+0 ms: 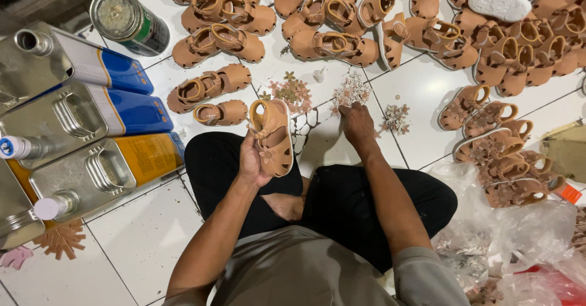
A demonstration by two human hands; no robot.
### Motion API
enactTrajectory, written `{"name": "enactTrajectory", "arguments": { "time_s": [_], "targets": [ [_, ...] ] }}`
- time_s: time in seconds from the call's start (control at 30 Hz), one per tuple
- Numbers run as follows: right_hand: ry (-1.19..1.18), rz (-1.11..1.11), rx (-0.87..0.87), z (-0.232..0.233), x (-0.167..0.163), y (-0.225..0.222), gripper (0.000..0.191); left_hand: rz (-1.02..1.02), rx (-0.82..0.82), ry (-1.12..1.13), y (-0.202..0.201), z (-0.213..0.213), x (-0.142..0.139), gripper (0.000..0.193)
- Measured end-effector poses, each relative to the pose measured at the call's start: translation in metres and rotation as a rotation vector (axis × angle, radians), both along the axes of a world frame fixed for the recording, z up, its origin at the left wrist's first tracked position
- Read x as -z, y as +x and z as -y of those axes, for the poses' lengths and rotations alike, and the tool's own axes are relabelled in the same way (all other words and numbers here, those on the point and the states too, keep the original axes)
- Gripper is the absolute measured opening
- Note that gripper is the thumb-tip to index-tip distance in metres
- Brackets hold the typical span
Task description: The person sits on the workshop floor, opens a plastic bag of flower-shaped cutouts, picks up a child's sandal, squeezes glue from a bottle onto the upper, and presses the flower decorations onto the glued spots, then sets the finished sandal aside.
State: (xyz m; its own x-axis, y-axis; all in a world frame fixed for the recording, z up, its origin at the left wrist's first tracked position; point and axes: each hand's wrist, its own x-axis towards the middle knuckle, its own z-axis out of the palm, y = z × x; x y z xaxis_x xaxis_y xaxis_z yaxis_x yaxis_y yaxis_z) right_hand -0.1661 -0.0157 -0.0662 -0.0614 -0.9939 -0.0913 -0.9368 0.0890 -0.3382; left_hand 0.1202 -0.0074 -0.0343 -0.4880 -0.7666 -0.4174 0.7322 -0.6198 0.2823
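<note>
Bare white floor (421, 92) lay open just beyond the right hand (357, 123), a narrow strip between the small heaps of flower trims (351, 89) and the sandals at the right (482, 129). Rows of tan sandals (213, 43) closed off the far side. On the left, metal cans (91, 165) lying on their sides walled the way, leaving a free tile near the person's left knee. Crumpled plastic bags (525, 233) blocked the right flank.

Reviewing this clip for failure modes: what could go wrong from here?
1. The right hand reaches into loose flower trims on the tile; it could scatter them.
2. The left hand holds the tan sandal alone; it might slip.
3. The open round can lies tilted beside the sandal rows; any contents could spill.
</note>
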Motion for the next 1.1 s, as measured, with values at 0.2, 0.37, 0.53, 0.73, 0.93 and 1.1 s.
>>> {"name": "enactTrajectory", "arguments": {
  "time_s": [0.2, 0.37, 0.53, 0.73, 0.93, 1.1],
  "targets": [
    [0.108, 0.209, 0.162, -0.016, -0.013, -0.012, 0.037, -0.004, 0.023, -0.005, -0.002, 0.000, 0.001, 0.053],
    [0.116, 1.045, 0.557, -0.041, -0.039, -0.013, 0.033, 0.020, 0.021, 0.023, -0.002, -0.003, 0.004, 0.053],
    [0.088, 1.322, 0.635, -0.058, -0.074, -0.004, 0.026, 0.037, 0.039, 0.024, -0.012, -0.007, 0.012, 0.051],
    [0.137, 1.475, 0.557, -0.075, -0.121, 0.028, 0.019, 0.035, 0.090, -0.011, -0.023, -0.014, -0.001, 0.052],
    [0.195, 1.582, 0.467, -0.080, -0.146, 0.064, 0.010, -0.063, 0.138, -0.088, -0.032, -0.013, -0.024, 0.061],
    [0.253, 1.585, 0.543, -0.079, -0.154, 0.081, 0.010, -0.066, 0.081, -0.062, -0.035, -0.013, -0.020, 0.057]
  ]
}}
